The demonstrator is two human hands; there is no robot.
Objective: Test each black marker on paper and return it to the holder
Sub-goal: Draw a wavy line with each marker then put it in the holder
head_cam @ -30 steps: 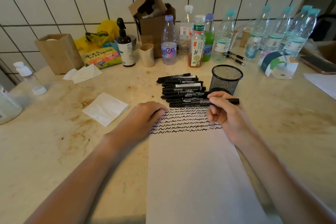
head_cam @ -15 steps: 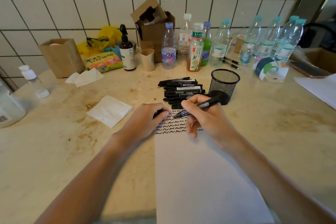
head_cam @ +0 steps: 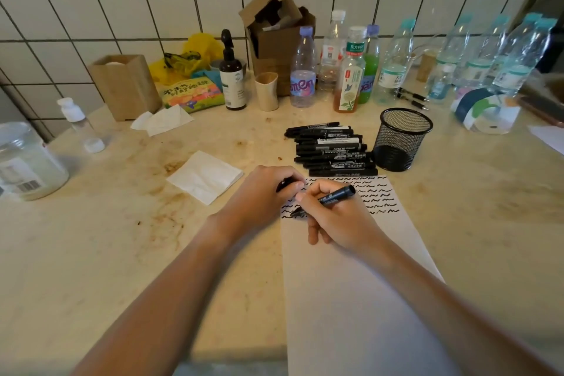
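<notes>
A white sheet of paper (head_cam: 351, 284) lies on the counter, its top covered with rows of black squiggles. My right hand (head_cam: 338, 217) grips an uncapped black marker (head_cam: 332, 197) with its tip down on the paper's left edge. My left hand (head_cam: 262, 195) rests at the paper's top left corner, curled round a small black piece, apparently the marker's cap (head_cam: 285, 185). Several black markers (head_cam: 329, 151) lie in a stack just beyond the paper. The black mesh holder (head_cam: 401, 139) stands to their right and looks empty.
A folded white napkin (head_cam: 204, 175) lies left of my hands. Along the tiled wall stand several bottles (head_cam: 351, 70), a cardboard box (head_cam: 277, 36), a cup (head_cam: 267, 90) and a wooden box (head_cam: 125, 85). A plastic jar (head_cam: 27, 162) sits far left.
My right hand lifted one marker from the stack, it was uncapped, and its tip came down to the paper's left edge. My left hand now holds the cap.
</notes>
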